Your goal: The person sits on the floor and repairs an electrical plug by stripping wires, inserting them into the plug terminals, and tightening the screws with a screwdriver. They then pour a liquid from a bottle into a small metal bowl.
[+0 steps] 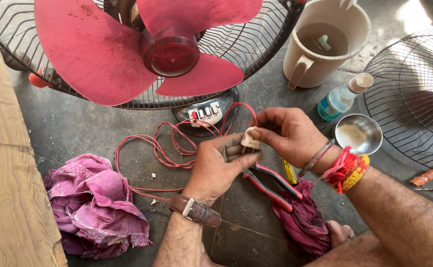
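Left hand [219, 165] and right hand [288, 133] meet at the centre of the view, both closed on a small white plug [250, 139]. Left fingers grip it from below; right thumb and fingers pinch its top. Its long axis appears near upright, though the fingers hide most of it. Both hands sit equally close to it. Red wire [164, 148] runs in loops from the hands across the floor. Red-handled pliers [271, 183] lie just beneath the hands, beside a dark red cloth [303, 222]. A pink cloth [100, 205] lies left. Beyond stand the red fan blade [97, 49] in its wire guard [256, 44], a steel bowl [359, 133], a small bottle [340, 99] and a beige jug [325, 44].
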